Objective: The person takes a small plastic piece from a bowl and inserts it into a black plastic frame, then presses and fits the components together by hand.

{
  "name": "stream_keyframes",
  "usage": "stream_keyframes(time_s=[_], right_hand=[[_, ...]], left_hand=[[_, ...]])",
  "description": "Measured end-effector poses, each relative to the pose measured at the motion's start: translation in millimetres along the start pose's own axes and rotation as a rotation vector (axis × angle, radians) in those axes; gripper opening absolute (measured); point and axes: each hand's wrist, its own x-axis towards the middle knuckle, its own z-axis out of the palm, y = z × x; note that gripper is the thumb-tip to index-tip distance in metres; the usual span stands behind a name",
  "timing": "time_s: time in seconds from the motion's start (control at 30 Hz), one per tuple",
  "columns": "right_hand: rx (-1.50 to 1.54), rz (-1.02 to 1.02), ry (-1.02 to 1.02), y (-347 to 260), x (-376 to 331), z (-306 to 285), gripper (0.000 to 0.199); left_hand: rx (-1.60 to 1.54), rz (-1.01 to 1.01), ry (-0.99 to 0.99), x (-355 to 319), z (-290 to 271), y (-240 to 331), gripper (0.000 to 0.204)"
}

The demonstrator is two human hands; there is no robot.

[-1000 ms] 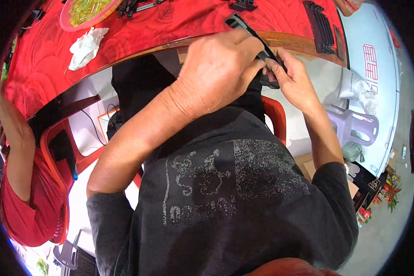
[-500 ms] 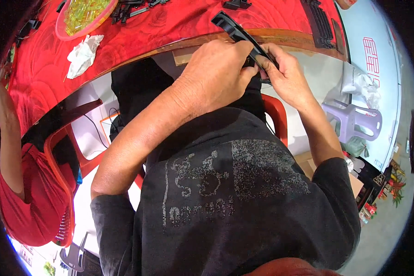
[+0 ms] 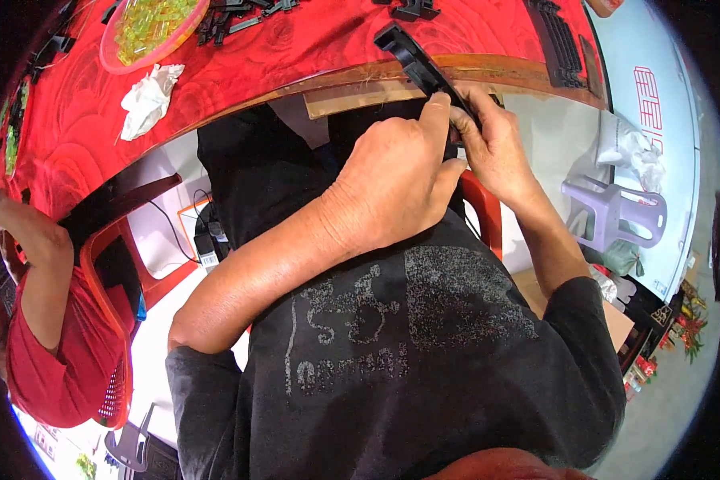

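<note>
A long black plastic part (image 3: 421, 69) with a hollowed channel slants up from my hands, over the table's near edge. My right hand (image 3: 496, 152) is closed around its lower end, thumb laid on top. My left hand (image 3: 396, 176) comes in from the left with its back up. The left index finger rests against the part's side. The left thumb sits lower, apart from the index finger. My remaining left fingers are curled under and mostly hidden, as is the lower tip of the part.
On the red-covered table (image 3: 296, 56) are a pink basin (image 3: 106, 50) of yellow-green clear pieces, crumpled white tissue (image 3: 150, 102), several black parts (image 3: 414, 8) and black strips (image 3: 564, 48). A co-worker in a red shirt (image 3: 60, 360) sits left. A purple stool (image 3: 616, 210) stands right.
My left hand has moved down toward my body, and its thumb has come away from the right hand. The part stays in my right hand. The co-worker's arm has shifted.
</note>
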Motion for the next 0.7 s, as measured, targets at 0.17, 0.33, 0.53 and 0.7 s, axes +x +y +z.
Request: stream_keyframes(time_s=[0.17,0.33,0.53,0.7], right_hand=[[0.004,-0.001,-0.004,-4,0,2,0.016],[0.015,-0.031,0.027,-7,-1,2,0.016],[-0.014,-0.116,0.120,1,-3,6,0.014],[-0.004,-0.132,0.143,0,-2,8,0.014]], left_hand=[[-0.010,-0.007,0.005,0,-3,3,0.062],[-0.024,-0.005,0.008,-4,-1,10,0.066],[-0.055,0.000,-0.004,-4,-2,11,0.065],[-0.053,-0.001,-0.011,-3,-2,11,0.064]])
